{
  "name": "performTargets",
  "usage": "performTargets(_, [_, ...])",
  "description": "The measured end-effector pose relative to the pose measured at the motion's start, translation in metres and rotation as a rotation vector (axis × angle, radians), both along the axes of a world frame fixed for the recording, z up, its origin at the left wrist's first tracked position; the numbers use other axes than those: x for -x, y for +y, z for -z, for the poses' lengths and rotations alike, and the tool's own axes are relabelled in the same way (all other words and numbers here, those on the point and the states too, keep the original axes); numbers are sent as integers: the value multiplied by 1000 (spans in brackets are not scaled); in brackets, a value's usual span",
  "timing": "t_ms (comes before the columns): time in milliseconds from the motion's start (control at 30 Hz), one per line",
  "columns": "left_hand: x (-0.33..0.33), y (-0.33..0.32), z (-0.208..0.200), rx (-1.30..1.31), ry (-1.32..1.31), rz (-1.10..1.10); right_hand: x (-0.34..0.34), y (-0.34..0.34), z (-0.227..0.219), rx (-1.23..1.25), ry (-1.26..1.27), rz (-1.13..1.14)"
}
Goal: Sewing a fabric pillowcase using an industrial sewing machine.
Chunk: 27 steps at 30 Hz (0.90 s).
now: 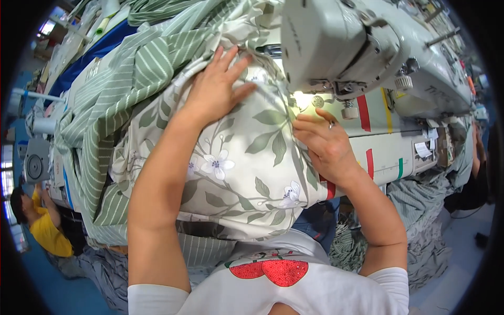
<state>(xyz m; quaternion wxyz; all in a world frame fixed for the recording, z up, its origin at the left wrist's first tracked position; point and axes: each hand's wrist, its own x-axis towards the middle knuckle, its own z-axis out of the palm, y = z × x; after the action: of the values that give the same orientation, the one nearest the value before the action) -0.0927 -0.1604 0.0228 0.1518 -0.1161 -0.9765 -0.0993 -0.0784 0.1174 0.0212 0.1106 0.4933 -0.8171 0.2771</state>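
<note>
A cream fabric (241, 152) printed with green leaves and white flowers lies spread over the sewing table and hangs off its near edge. My left hand (218, 86) rests flat on its upper part, fingers spread. At the fabric's right edge, close below the lit needle area of a white sewing machine (328, 52), is my right hand (325, 142). Its fingers are bent down onto the cloth edge, with a ring on one of them. The fingertips and the exact pinch are partly hidden. Green striped fabric (152, 63) is bunched along the left.
Red, yellow and green tape strips (370, 163) mark the table right of my right hand. Heaps of grey-green cloth (415, 210) hang at the right and lie below. A person in a yellow top (50, 228) sits at another machine (37, 165) on the far left.
</note>
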Motion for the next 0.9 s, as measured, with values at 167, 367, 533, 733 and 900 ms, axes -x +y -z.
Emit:
performTargets(167, [-40,-5,3,-74,-90,-30,-27,3,-1,-16,-75,-73])
performTargets(367, [-82,-3,-19,-229,-97,13,-56,-2,-19,-21,-160,-16])
performTargets(533, [-123,-28,-88,-384,-120,34,-79,0,-37,46,-168,51])
performTargets(733, [-198,-91,-145,-296,303,-473,-109,-16,-39,115,-239,24])
performTargets(900, [-238,-110,-120,-76,270,-597,-128,-43,-42,154,-313,-105])
